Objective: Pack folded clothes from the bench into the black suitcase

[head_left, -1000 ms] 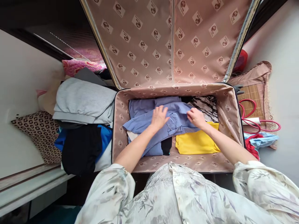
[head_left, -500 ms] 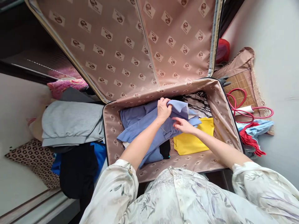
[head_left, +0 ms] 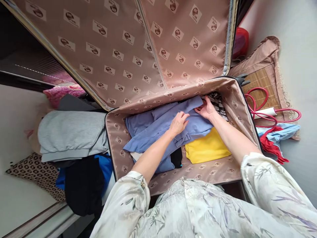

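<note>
A pale wall (head_left: 294, 49) runs down the right at 3 o'clock and a white ledge (head_left: 22, 198) lies at 8 o'clock; between them an open suitcase (head_left: 116, 138) fills the middle, its lid (head_left: 119, 43) propped up toward 12 o'clock — both lined in tan cloth printed with small logo squares. At 9 o'clock sits one stack of folded grey clothing (head_left: 71, 134), dark and blue garments below it, one spotted cushion (head_left: 32, 168) under that. At 3 o'clock lie one bamboo mat (head_left: 260, 86) and a red cord (head_left: 257, 105).

Inside the case, one blue shirt (head_left: 158, 124) — soft, creased, spread across the far half — covers one yellow folded garment (head_left: 208, 148) toward 4 o'clock and touches one striped piece (head_left: 219, 102) at 1 o'clock.

The left hand (head_left: 178, 123) rests on the shirt's middle, fingers loosely curled, not gripping. The right hand (head_left: 206, 108) pinches the shirt's far edge by the striped piece.
</note>
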Demonstrator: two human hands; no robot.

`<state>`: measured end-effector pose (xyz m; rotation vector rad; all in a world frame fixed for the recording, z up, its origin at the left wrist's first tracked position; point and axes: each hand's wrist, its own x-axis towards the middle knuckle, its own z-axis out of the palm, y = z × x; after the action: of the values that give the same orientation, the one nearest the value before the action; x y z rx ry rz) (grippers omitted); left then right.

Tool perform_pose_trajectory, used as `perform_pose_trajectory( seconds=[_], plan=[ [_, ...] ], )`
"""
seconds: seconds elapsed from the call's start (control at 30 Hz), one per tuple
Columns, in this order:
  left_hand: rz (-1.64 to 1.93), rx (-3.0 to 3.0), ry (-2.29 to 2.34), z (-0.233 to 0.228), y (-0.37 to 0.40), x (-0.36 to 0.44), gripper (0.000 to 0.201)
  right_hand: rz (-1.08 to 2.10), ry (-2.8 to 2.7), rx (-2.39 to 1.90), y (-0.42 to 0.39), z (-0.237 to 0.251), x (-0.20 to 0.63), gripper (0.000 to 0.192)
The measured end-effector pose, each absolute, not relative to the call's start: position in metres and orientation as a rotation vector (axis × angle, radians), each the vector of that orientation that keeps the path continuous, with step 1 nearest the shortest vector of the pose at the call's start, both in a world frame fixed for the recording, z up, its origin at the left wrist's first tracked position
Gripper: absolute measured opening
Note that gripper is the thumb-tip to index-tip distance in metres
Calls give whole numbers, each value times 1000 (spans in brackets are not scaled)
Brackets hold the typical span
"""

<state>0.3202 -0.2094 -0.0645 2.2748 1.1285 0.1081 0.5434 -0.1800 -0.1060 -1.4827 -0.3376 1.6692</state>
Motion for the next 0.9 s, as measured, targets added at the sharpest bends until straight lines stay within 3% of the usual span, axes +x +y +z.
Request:
perform_pose_trajectory(
  seconds=[0.13, 0.43, 0.63, 0.77, 0.9],
  plan=[
    [134, 2214, 1468, -69, -208, 314, 40, 1500, -293, -1631, -174, -115, 532, 44],
    [-146, 2238, 1387, -69, -201, 294, 54, 1156, -448, -1771, -178, -135, 546, 28],
    [68, 2188, 1653, -59, -197, 338, 63, 1432, -504, -1405, -153, -115, 526, 34],
    [135, 2186, 1570, -45, -166, 368, 34, 1505, -532, -1282, -160, -98, 521, 39],
    [97, 2156, 1513, -29, -134, 368, 25, 1211, -621, -1578, -183, -102, 537, 40]
  ],
)
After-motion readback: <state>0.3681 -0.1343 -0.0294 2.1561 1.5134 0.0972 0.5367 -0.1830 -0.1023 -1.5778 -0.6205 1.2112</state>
